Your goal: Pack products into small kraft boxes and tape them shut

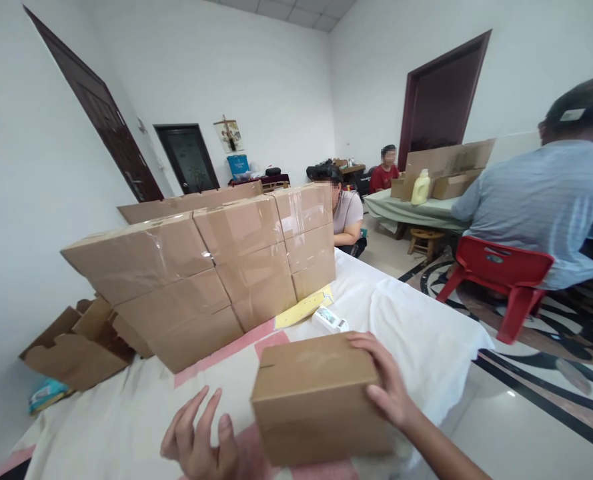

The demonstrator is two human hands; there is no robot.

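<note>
A closed brown cardboard box is in front of me over the cloth-covered table. My right hand grips its right end, thumb at the front edge and fingers over the far top edge. To the left of the box is my left hand, apart from it, fingers spread and nothing in them. Just behind the box lies a small white packet, with a yellow strip beyond it.
Taped cartons form a stacked wall across the table's far side. An open carton sits at the left. One person crouches behind the stack; another, on a red chair, works at a green-covered table with a yellow bottle.
</note>
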